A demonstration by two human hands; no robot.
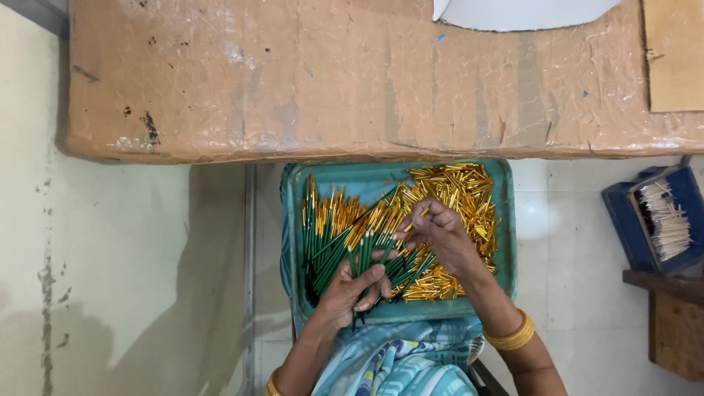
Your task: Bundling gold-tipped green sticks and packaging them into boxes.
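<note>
A teal plastic tray (504, 220) rests on my lap, filled with green pens with gold tips (326, 235) on the left and a heap of loose gold caps (462, 198) on the right. My left hand (352, 293) grips a fanned bundle of green pens (367, 257) at the tray's near side. My right hand (436, 231) hovers over the gold heap, pinching a single gold cap (419, 214) between its fingertips next to the bundle's tips.
A worn table wrapped in brown tape-covered cardboard (352, 81) spans the top, with a white sheet (521, 11) on it. A blue box of white sticks (656, 216) sits on a wooden stool (675, 323) to the right. Pale tiled floor lies on both sides.
</note>
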